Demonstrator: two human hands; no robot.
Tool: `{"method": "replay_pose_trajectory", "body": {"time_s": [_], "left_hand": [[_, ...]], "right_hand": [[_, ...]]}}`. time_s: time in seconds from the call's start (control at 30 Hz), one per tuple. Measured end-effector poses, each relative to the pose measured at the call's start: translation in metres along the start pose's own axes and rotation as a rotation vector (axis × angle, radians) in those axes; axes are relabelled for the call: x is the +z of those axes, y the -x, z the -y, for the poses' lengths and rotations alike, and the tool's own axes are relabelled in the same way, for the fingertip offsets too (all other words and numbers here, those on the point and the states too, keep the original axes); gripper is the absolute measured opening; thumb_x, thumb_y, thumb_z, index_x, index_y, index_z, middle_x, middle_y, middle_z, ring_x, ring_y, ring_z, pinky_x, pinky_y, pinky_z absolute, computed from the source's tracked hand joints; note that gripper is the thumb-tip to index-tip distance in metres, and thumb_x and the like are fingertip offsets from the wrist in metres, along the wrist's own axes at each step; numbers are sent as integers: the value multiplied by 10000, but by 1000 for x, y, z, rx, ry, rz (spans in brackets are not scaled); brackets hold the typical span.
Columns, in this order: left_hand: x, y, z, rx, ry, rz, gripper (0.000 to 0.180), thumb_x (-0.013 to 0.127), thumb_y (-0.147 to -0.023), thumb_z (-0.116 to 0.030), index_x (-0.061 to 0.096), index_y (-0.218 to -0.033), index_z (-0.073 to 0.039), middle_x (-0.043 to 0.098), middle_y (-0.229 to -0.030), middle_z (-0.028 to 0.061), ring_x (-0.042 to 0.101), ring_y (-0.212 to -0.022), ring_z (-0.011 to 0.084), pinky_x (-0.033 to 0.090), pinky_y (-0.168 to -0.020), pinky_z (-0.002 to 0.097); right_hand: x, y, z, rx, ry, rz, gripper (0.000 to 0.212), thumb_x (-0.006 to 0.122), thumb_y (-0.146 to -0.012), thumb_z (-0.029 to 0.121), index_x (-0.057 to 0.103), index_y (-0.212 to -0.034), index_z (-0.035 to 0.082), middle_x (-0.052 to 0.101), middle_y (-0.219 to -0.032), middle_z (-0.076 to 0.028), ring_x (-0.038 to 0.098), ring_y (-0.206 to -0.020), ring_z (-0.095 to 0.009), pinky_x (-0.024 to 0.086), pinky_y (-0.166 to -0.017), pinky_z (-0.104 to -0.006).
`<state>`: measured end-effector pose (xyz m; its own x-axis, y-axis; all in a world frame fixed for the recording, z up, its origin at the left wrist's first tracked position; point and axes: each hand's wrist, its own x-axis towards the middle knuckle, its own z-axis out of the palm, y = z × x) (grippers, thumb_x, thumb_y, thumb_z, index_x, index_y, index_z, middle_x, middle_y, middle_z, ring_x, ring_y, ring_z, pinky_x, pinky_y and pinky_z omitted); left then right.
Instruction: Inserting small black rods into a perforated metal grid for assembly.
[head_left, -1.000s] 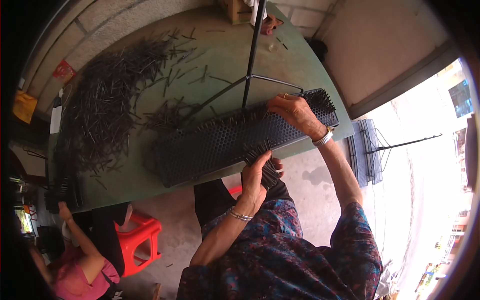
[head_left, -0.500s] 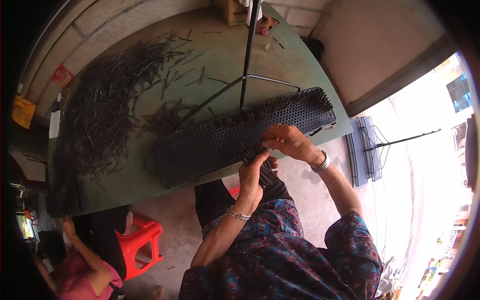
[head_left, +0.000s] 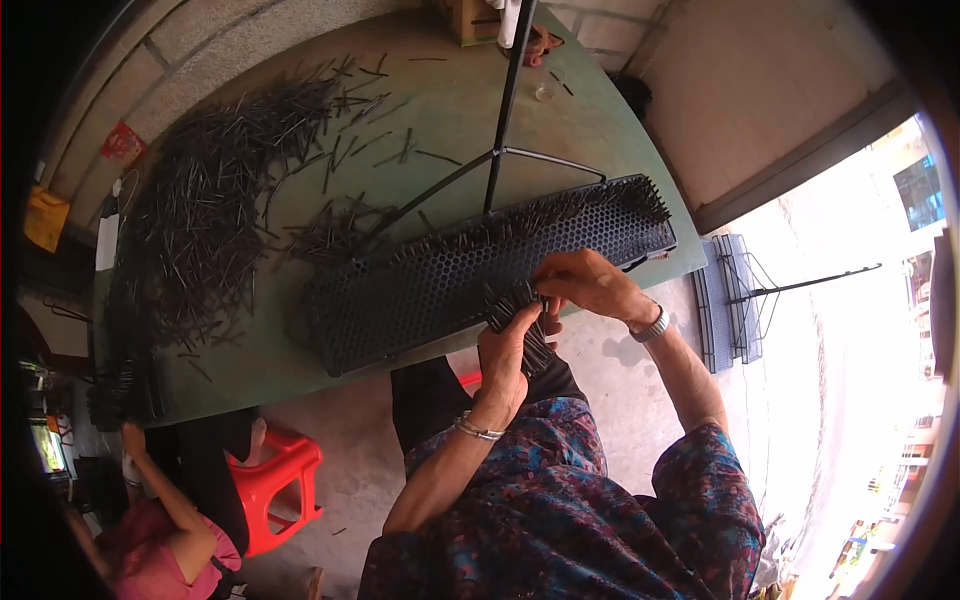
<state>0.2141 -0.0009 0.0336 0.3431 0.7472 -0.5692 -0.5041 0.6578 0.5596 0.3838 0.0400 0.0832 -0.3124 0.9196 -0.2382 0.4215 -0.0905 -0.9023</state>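
My left hand (head_left: 503, 355) is closed around a bundle of thin dark rods (head_left: 537, 352), held in front of the table's near edge. At the bundle's upper end my right hand (head_left: 592, 284) has its fingertips pinched together; what lies between them is too small to make out. Just beyond both hands lies a long dark tray (head_left: 400, 315) full of round holes, tilted across the table. Many short rods (head_left: 530, 228) stand in the holes along its far side and right end, while the nearer holes show no rods.
A dark metal pole (head_left: 505, 110) with angled struts rises from the tray. Loose rods (head_left: 220, 190) form a big heap on the green table (head_left: 440, 90). A co-worker's arm (head_left: 165, 480) and a red stool (head_left: 285, 490) are at lower left. Another rack (head_left: 735, 300) stands right.
My right hand has drawn back slightly from the tray, down and right, onto the upper end of the bundle. My left hand keeps its hold, almost unmoved.
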Motion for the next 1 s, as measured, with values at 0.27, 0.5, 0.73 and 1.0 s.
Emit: {"method": "replay_pose_trajectory", "body": {"time_s": [0.27,0.5,0.73,1.0], "left_hand": [[6,2,-1,16,157,-4,241,642,-909,-194,628,-1095,-41,686,-1004,104,691,-848,227,566,-660,350],[-11,3,0,65,122,-108,196,670,-898,-182,633,-1015,-30,679,-969,105,693,-845,257,577,-664,366],[-12,0,-1,117,65,-141,182,683,-884,-170,637,-993,-32,680,-934,101,691,-733,231,572,-582,333],[-12,3,-6,88,39,-146,192,678,-885,-173,638,-1003,-26,691,-939,98,684,-721,214,569,-576,327]], "right_hand": [[-11,2,2,-36,-80,-88,96,575,-914,41,600,-944,-47,674,-776,-93,703,-738,-164,540,-654,-283],[-24,-11,10,-347,372,-647,65,585,-896,26,600,-941,-18,662,-783,-120,686,-729,-191,517,-656,-297],[-29,-29,-2,-373,389,-657,70,579,-911,22,593,-966,-18,647,-815,-117,685,-734,-196,516,-656,-306],[-30,-39,-23,-486,624,-571,101,629,-880,34,615,-976,5,621,-904,-123,649,-804,-279,514,-710,-356]]}}
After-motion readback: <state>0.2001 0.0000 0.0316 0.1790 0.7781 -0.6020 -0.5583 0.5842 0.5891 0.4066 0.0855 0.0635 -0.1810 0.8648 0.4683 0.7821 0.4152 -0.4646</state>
